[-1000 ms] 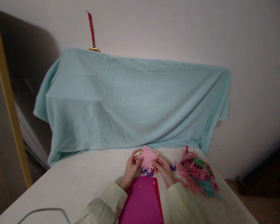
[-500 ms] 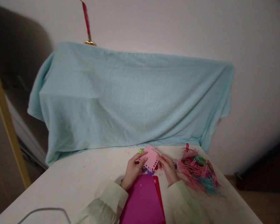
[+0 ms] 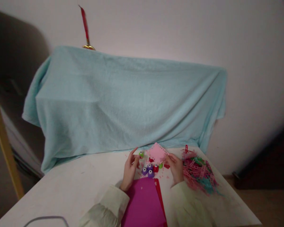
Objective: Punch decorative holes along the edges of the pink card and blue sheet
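My right hand (image 3: 176,166) pinches the lower right corner of a pink sheet of paper (image 3: 156,152), which has rows of punched holes along its edges. My left hand (image 3: 130,168) is off the paper, fingers apart, close to a green craft punch (image 3: 141,154). Between the hands sit several small craft punches with white, eye-like tops: purple ones (image 3: 150,173) in front and a red one (image 3: 156,167) beside them. Another red punch (image 3: 151,159) is partly behind the paper's edge. Tiny pink punched bits lie around them.
A magenta sheet (image 3: 143,201) lies over a red sheet (image 3: 158,192) in front of me. To the right is a tangled heap of punched paper strips (image 3: 197,173). A light blue cloth (image 3: 132,101) hangs behind the white table (image 3: 68,186). A grey cable (image 3: 47,217) lies at lower left.
My left hand has let go of the pink paper and moved left. My right hand has carried the paper slightly right, uncovering the punches beneath. The camera view has shifted a little.
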